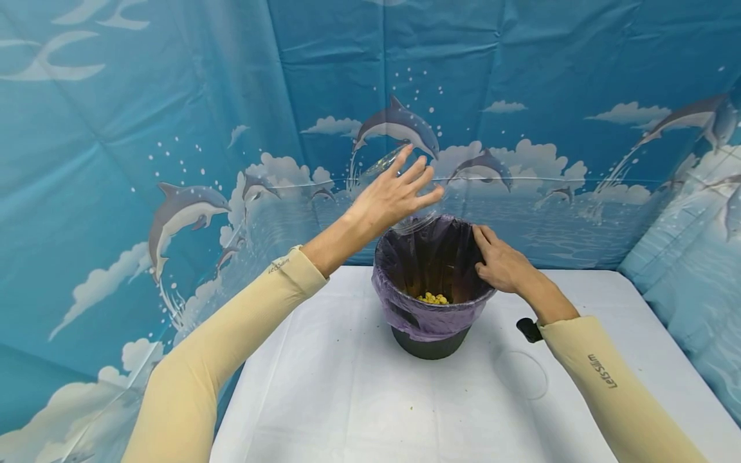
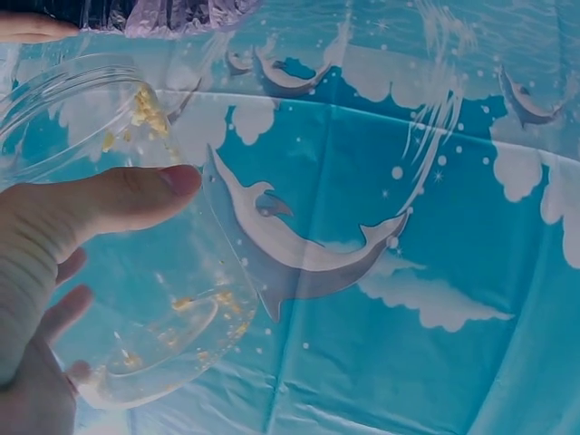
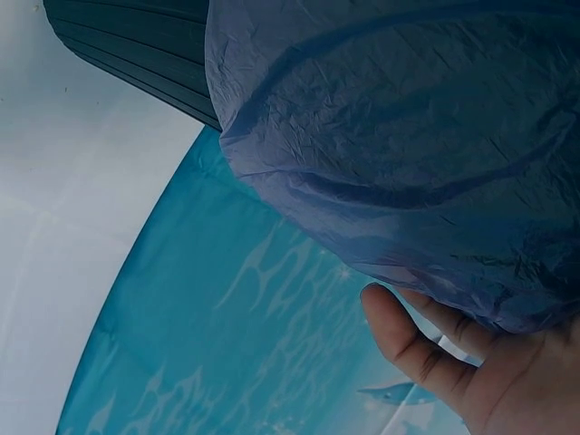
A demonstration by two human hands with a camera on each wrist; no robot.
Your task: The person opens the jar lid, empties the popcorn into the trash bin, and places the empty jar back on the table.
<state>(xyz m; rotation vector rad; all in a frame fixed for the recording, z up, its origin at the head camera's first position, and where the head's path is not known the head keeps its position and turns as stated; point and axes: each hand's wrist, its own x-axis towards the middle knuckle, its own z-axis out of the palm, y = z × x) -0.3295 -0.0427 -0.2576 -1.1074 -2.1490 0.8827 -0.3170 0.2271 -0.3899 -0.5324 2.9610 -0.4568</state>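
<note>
My left hand [image 1: 396, 193] grips a clear jar [image 1: 414, 224], tilted with its mouth low over the bin's back left rim. Yellow crumbs [image 2: 149, 111] cling inside the jar near its mouth and base in the left wrist view. The dark trash bin [image 1: 431, 347] stands upright on the table, lined with a purple plastic bag [image 1: 399, 308] folded over its rim. Down inside lies a small heap of yellow pieces [image 1: 433, 298]. At the bin's right side, my right hand [image 1: 506, 265] holds the bag-covered rim; the bag partly hides it in the right wrist view.
A clear round lid [image 1: 544, 379] lies on the white-covered table [image 1: 347, 399], right of the bin. Small crumbs are scattered on the cloth. Blue dolphin-print curtains [image 1: 324, 77] hang behind the table and at both sides, close to its back edge.
</note>
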